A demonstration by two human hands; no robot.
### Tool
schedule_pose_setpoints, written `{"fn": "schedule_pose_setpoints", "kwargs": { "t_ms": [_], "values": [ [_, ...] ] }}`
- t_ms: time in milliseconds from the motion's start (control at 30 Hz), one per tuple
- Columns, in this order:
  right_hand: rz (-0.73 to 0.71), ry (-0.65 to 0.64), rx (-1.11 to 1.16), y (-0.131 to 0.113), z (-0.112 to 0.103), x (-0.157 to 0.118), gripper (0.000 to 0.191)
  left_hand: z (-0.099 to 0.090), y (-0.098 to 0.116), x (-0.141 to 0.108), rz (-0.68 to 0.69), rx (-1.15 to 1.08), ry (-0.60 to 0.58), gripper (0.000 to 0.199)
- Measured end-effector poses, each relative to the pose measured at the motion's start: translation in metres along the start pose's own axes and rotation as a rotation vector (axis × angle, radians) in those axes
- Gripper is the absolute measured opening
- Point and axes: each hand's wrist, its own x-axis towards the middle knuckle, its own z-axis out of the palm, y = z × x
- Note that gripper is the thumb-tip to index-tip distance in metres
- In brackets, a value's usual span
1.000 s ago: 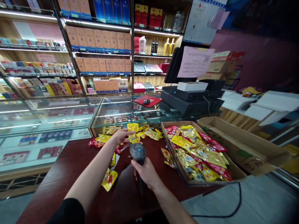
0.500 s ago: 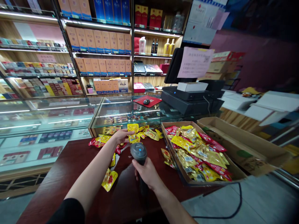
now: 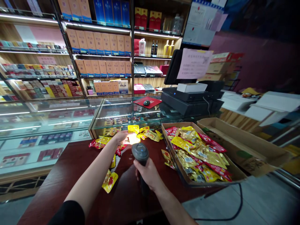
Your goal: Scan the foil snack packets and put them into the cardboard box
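Observation:
My right hand is wrapped round the handle of a dark grey barcode scanner, a small blue light showing on its top. Bright light from the scanner falls on a yellow snack packet just beyond it. My left hand pinches that packet at its left side, fingers partly washed out by the glare. Several yellow and red packets lie left of and behind this hand. Closer to me, another yellow packet rests on the dark red tabletop.
An open cardboard box full of gold, yellow and red packets stands at the right, with a second cardboard box beside it. Behind are a glass display case, a mouse on a red mat, and a monitor.
The scanner's light has come on, and the yellow packet in my left hand is now brightly lit. Both hands have stayed almost in place.

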Motion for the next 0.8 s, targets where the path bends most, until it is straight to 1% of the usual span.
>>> {"fn": "schedule_pose_setpoints", "kwargs": {
  "t_ms": [67,167,200,267,367,467,533,633,800],
  "values": [
    [-0.073,0.043,0.000,-0.005,-0.004,0.001,0.025,0.001,0.000,-0.002,0.000,-0.003,-0.005,0.045],
    [-0.203,0.176,-0.038,-0.019,-0.016,0.006,0.022,0.009,0.000,-0.006,-0.001,0.009,-0.024,0.047],
    [-0.219,0.219,-0.048,-0.024,-0.021,0.008,0.023,0.014,0.000,-0.008,0.001,0.012,-0.044,0.048],
    [-0.218,0.281,-0.045,-0.035,-0.033,0.012,0.025,0.027,0.001,-0.011,0.014,0.024,-0.099,0.047],
    [-0.251,0.315,0.002,-0.049,-0.053,0.017,0.027,0.055,0.001,-0.012,0.048,0.059,-0.166,0.047],
    [-0.328,0.361,0.044,-0.059,-0.076,0.017,0.031,0.092,0.004,-0.006,0.082,0.078,-0.216,0.047],
    [-0.331,0.417,0.048,-0.064,-0.095,0.013,0.032,0.120,0.007,0.001,0.114,0.083,-0.239,0.048],
    [-0.326,0.499,0.063,-0.071,-0.130,0.004,0.031,0.169,0.012,0.012,0.149,0.094,-0.245,0.049],
    [-0.363,0.692,0.121,-0.084,-0.192,-0.017,0.035,0.255,0.016,0.024,0.160,0.156,-0.276,0.051]
  ]
}}
